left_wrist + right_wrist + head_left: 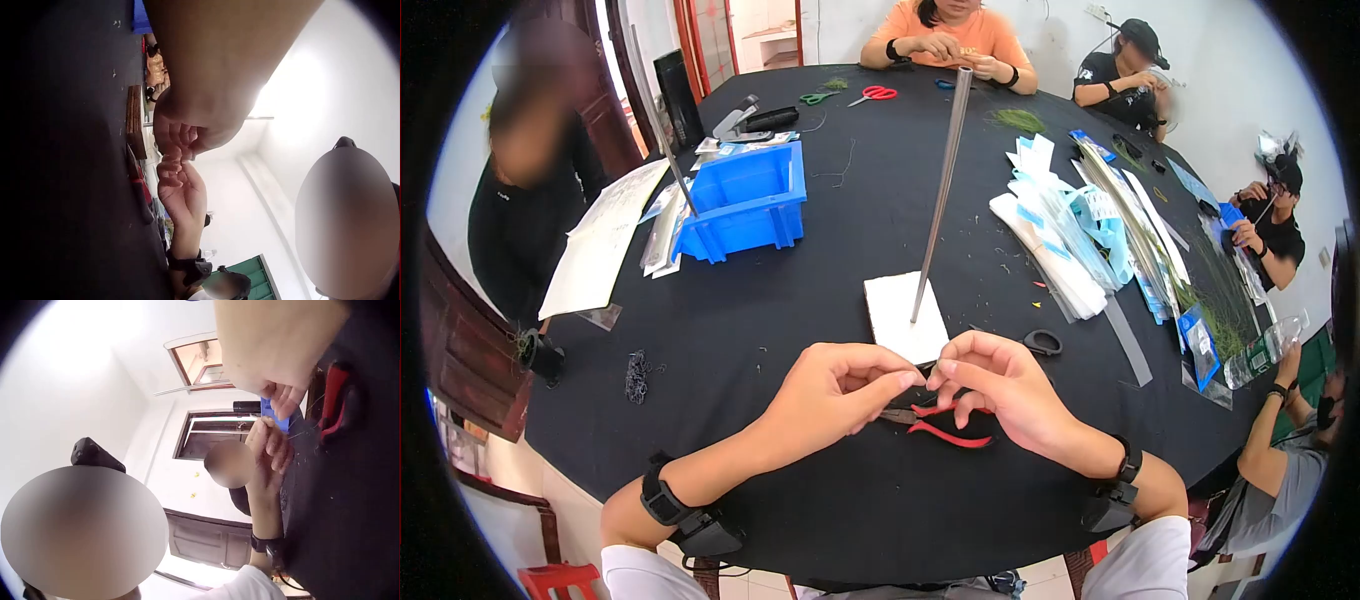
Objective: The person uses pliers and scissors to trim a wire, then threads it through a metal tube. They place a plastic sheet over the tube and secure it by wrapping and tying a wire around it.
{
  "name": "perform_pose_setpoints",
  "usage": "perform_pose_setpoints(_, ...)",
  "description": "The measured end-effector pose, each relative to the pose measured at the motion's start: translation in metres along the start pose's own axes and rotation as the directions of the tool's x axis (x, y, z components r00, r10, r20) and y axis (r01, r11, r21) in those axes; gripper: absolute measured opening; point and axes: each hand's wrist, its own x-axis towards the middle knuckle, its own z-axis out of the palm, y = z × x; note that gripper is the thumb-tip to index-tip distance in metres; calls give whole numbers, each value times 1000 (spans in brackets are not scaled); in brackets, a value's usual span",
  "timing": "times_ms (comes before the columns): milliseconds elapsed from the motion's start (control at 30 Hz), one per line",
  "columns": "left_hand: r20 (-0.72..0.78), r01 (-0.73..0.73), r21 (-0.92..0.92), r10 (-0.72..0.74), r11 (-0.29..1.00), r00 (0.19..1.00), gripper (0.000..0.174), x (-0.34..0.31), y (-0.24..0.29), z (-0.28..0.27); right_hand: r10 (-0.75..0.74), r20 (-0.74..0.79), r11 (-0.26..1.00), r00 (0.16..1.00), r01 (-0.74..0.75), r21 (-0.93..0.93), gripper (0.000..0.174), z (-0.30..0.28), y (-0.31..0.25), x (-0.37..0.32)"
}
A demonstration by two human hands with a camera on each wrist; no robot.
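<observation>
Both hands meet at the fingertips above the near side of the table, just in front of a white block [892, 300] with a tall metal rod [943, 190] standing on it. My left hand [840, 390] pinches a tiny thin piece between thumb and forefinger. Against it, my right hand [1010, 390] pinches the same spot, its other fingers curled. The piece is mostly hidden by the fingertips, and I cannot tell its kind; fine strands [310, 420] show near the fingers in the right wrist view. Red-handled pliers [952, 434] lie beneath the hands.
Black-handled scissors [1043, 343] lie beyond my right hand. A blue bin [745, 215] stands left of the rod, near a dark tangle of wire [637, 377]. Plastic packets [1060, 240] and green strands [1225, 335] cover the right side. Other people sit around the table.
</observation>
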Motion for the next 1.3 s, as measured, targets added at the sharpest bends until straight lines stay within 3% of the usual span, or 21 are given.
perform_pose_setpoints(100, -29, -39, 16, 40, 999, 999, 18, -1, -4, 1, -124, -75, 978, 989, 110, -175, 18, 3, 6, -1)
perform_pose_setpoints(200, 20, -48, -8, 48, 999, 999, 18, -3, -7, 3, -385, 85, 788, 919, 376, -488, 26, 8, 7, 0)
perform_pose_setpoints(233, 35, -54, -14, 54, 998, 998, 18, -3, -8, 3, -330, 173, 774, 928, 371, -512, 29, 7, 3, -1)
perform_pose_setpoints(400, 94, -50, -57, 55, 997, 994, 18, -3, -8, 0, -188, 244, 826, 951, 288, -485, 17, 3, 9, -1)
perform_pose_setpoints(500, 112, 45, -107, -33, 993, 993, 19, -5, -3, -2, -197, 195, 852, 961, 266, -452, 15, 5, 9, -2)
perform_pose_setpoints(600, 64, -28, -52, 31, 998, 997, 21, -4, -9, -1, -99, 157, 880, 983, 160, -446, 12, 7, -1, -6)
perform_pose_setpoints(700, -6, 35, 40, -35, 999, 999, 23, -6, -3, 0, -221, 92, 834, 971, 237, -497, 9, 8, 3, -6)
perform_pose_setpoints(800, -137, -37, 11, 39, 999, 990, 24, -5, -10, 4, -358, 117, 666, 926, 342, -663, 8, 13, -2, -8)
perform_pose_setpoints(933, -199, 46, 112, -23, 993, 980, 25, -10, 6, -1, -387, 163, 575, 908, 376, -726, 10, 13, -1, -7)
perform_pose_setpoints(1000, -171, -2, 137, 26, 991, 985, 25, -11, 4, -1, -394, 173, 571, 902, 388, -723, 11, 12, 3, -6)
perform_pose_setpoints(1100, -45, 4, 23, -3, 1000, 999, 29, -10, 4, -3, -381, 148, 646, 913, 377, -663, 11, 14, 2, -6)
perform_pose_setpoints(1200, 59, 59, -140, -51, 988, 997, 33, -7, -1, -2, -253, 58, 884, 966, 255, -392, 13, 13, 10, -6)
perform_pose_setpoints(1300, 106, 107, -258, -82, 960, 991, 37, -6, -10, 1, -189, 68, 947, 980, 200, -253, 17, 13, 8, -7)
